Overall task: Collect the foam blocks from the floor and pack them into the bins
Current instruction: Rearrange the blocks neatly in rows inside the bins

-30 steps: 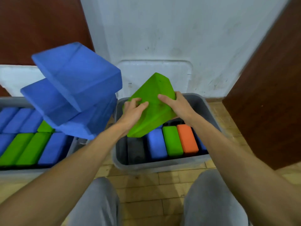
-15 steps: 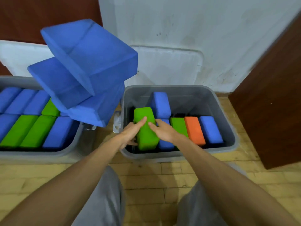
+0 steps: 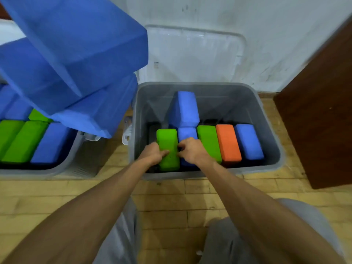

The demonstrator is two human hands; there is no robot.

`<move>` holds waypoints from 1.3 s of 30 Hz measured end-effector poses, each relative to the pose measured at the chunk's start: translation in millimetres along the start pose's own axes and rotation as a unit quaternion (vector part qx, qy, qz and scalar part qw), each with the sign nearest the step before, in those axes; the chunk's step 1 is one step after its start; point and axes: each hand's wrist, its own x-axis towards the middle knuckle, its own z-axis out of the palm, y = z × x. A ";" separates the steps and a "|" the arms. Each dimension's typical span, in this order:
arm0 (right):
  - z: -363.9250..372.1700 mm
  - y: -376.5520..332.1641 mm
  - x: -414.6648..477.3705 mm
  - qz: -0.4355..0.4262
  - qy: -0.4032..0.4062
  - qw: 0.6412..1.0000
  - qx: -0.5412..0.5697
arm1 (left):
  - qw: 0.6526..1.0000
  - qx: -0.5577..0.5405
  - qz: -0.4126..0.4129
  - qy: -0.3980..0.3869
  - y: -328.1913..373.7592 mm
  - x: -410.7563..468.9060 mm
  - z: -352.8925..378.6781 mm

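Note:
A grey bin [image 3: 270, 115] stands on the wooden floor in front of me. Inside it a green foam block [image 3: 167, 141] stands on edge at the left of a row. My left hand [image 3: 154, 154] presses its left side and top, my right hand [image 3: 190, 152] its right side. To the right stand a blue block [image 3: 187, 133], a green block [image 3: 208, 140], an orange block [image 3: 227, 142] and another blue block [image 3: 248, 141]. A further blue block [image 3: 186, 109] leans behind the row.
A second grey bin [image 3: 57, 169] at the left holds several green and blue blocks. Large blue foam blocks [image 3: 72, 54] loom close to the camera at upper left. A clear lid [image 3: 194, 54] leans on the white wall. A brown door [image 3: 320, 115] stands at right.
The green block went from tilted above the bin, held in both hands, down into the row's left end. Both hands now press it deeper into place.

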 end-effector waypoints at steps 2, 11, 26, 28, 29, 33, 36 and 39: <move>0.1 3.2 1.5 0.002 0.018 1.000 0.006 | 1.000 0.009 0.003 0.007 1.8 5.2 3.1; -29.8 -0.6 -4.3 0.011 0.018 0.995 0.094 | 0.996 0.042 0.044 0.064 14.5 -5.1 -14.9; -146.9 -109.5 -38.6 -0.058 0.101 0.822 0.557 | 0.927 -0.106 0.359 0.007 114.4 -173.9 -174.3; -153.3 -125.1 -43.7 -0.065 0.072 0.818 0.567 | 0.900 -0.158 0.396 0.085 121.4 -187.2 -195.8; -155.6 -133.3 -46.7 -0.065 0.054 0.812 0.578 | 0.887 -0.168 0.405 0.146 121.8 -189.5 -206.5; -156.7 -163.5 -52.2 -0.086 -0.013 0.787 0.610 | 0.839 0.044 0.338 0.424 103.5 -175.7 -243.7; -153.8 -175.6 -50.4 -0.089 -0.038 0.771 0.629 | 0.896 0.157 0.187 0.372 78.0 -164.5 -248.0; -152.7 -179.5 -48.6 -0.096 -0.056 0.721 0.684 | 0.897 0.188 0.204 0.343 62.3 -159.9 -240.6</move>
